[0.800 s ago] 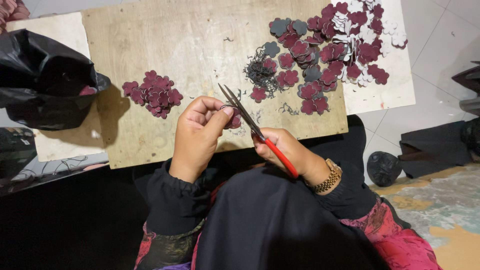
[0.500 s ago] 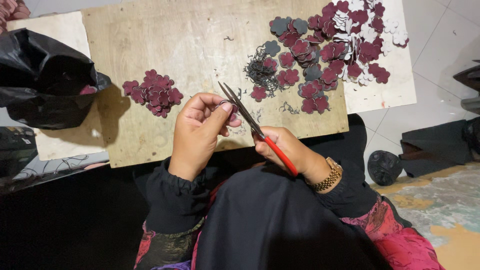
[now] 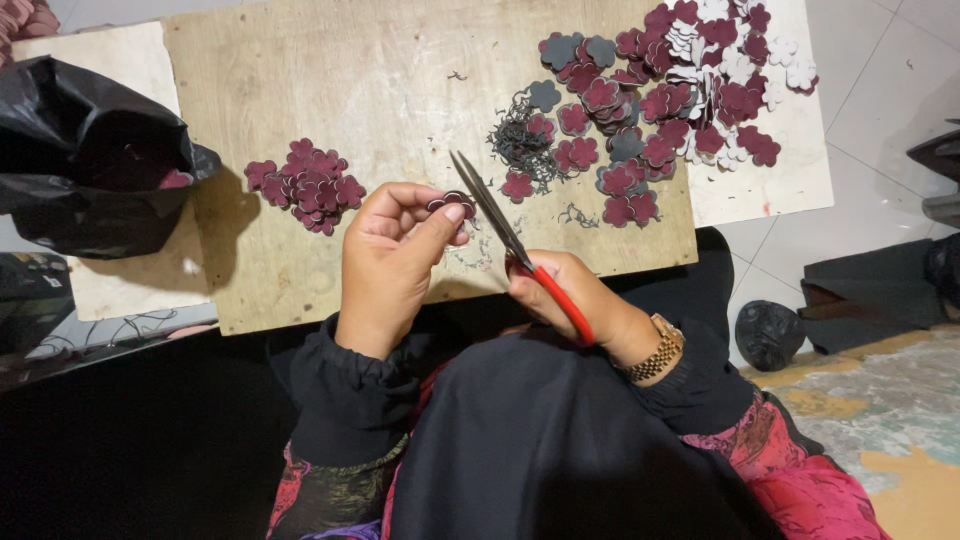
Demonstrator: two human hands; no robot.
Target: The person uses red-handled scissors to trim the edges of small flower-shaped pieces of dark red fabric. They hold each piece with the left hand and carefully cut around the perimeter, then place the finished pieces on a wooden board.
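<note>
Maroon flower piece (image 3: 455, 203) against scissors (image 3: 500, 225)

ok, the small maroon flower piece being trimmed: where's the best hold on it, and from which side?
Probably by the petals away from the scissors, pinched flat between thumb and fingertips from the left, as the left hand does now. The flower piece is thin and flat, so a face-to-face pinch likely steadies it and leaves the right edge free for the blades.

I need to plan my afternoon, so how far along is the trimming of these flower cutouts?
Done, it seems: a small pile of maroon flowers lies apart at the board's left. In hand: the left hand pinches one flower piece at the blades of the red-handled scissors, held by the right hand. Left: a much larger heap of flowers at upper right, so probably well under half done.
</note>
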